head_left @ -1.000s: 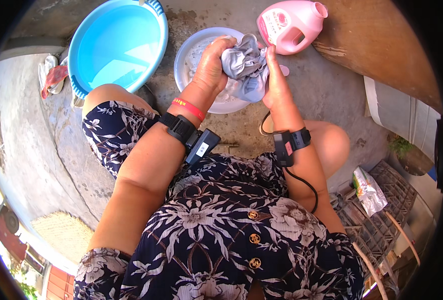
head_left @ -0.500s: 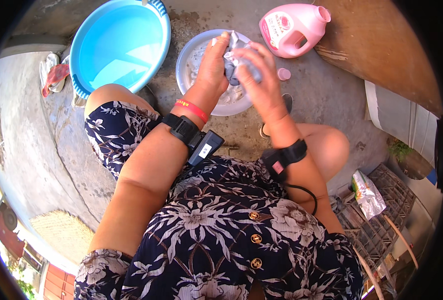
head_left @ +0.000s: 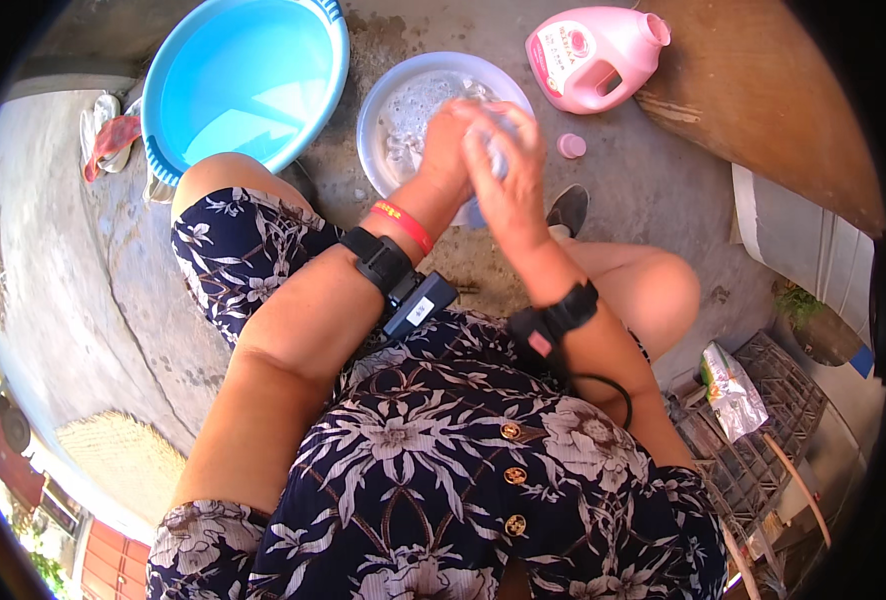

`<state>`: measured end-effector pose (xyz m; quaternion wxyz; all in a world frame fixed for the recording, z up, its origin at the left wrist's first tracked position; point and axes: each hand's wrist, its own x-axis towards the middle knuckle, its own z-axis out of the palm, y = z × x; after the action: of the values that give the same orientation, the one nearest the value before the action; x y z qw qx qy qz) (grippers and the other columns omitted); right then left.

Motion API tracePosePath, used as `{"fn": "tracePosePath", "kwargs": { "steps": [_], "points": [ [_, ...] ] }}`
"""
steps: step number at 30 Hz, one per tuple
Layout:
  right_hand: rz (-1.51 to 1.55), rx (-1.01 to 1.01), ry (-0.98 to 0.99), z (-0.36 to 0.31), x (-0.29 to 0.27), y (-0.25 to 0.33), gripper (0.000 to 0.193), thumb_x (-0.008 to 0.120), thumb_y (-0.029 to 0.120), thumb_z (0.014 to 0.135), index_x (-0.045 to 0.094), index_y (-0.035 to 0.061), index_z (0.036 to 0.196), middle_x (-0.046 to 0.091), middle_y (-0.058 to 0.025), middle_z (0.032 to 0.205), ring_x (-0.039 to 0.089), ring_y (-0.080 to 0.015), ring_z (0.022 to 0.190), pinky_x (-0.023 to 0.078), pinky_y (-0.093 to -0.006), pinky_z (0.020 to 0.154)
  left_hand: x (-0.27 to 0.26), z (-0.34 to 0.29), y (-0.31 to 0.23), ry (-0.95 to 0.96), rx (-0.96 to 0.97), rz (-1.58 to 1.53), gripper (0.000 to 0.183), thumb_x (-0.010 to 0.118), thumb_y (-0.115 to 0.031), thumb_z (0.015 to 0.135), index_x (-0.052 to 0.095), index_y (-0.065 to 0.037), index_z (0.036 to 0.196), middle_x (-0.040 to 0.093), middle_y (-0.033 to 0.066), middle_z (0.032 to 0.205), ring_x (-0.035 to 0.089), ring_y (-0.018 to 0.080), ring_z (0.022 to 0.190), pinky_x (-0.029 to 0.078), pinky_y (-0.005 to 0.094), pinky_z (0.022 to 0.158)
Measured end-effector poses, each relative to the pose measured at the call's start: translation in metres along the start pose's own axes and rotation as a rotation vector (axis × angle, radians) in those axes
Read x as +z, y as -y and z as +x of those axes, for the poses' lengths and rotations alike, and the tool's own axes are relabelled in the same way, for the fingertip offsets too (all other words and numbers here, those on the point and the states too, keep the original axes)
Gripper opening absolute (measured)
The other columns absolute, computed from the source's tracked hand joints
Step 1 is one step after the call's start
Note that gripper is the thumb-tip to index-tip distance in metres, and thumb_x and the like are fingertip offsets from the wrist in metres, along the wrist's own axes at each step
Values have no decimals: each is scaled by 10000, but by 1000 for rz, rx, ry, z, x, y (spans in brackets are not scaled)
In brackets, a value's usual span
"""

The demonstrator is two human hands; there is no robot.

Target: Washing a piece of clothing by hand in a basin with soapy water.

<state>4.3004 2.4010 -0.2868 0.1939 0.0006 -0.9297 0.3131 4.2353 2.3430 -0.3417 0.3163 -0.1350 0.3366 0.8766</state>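
My left hand (head_left: 447, 152) and my right hand (head_left: 515, 185) are pressed together over the near right part of a pale round basin (head_left: 369, 125). Squeezed between them is a wet grey-and-white cloth (head_left: 499, 158), mostly hidden by the fingers and a little blurred. Its exact kind does not show. Both hands are closed on it. Below them, the basin holds sudsy water (head_left: 418, 105) with whitish froth.
A large blue tub (head_left: 339, 75) of water stands left of the basin. To the right are a pink detergent jug (head_left: 588, 65), uncapped, and its pink cap (head_left: 571, 146) on the concrete floor. A brown wooden board (head_left: 753, 90) lies far right. My shoe (head_left: 569, 208) is near the basin.
My hands have drawn closer together and come slightly nearer to me, closing more tightly round the cloth. More of the basin's sudsy water now shows.
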Motion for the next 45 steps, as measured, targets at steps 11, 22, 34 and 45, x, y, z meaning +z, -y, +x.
{"fn": "tracePosePath", "kwargs": {
  "steps": [11, 22, 34, 45],
  "points": [
    [81, 123, 48, 3, -8, 9, 304, 585, 300, 863, 657, 86, 1066, 584, -151, 1075, 475, -266, 1094, 363, -308, 943, 2, -4, -12, -119, -43, 53, 208, 477, -147, 829, 551, 18, 932, 587, 111, 854, 574, 202, 732, 475, 325, 691],
    [205, 145, -115, 11, 0, -25, 226, 626, 224, 824, 658, 79, 994, 605, -112, 983, 558, -257, 926, 436, -353, 849, 12, -6, -7, -110, -86, 195, 274, 484, -166, 885, 529, 16, 1085, 599, 130, 965, 586, 201, 818, 487, 344, 726],
    [539, 532, -49, 12, -2, -36, 221, 621, 261, 823, 676, 153, 1008, 547, -133, 1148, 489, -253, 1076, 362, -347, 934, 9, -7, -1, -36, -81, 97, 204, 494, -144, 865, 557, -11, 1006, 601, 89, 919, 577, 160, 767, 489, 316, 660],
    [779, 806, -108, 19, -4, -59, 249, 600, 265, 851, 675, 72, 989, 662, -152, 898, 565, -256, 1015, 430, -381, 860, 17, -14, 2, 7, -169, 222, 199, 470, -146, 904, 533, 1, 1024, 603, 92, 929, 597, 164, 800, 496, 293, 724]
  ]
}}
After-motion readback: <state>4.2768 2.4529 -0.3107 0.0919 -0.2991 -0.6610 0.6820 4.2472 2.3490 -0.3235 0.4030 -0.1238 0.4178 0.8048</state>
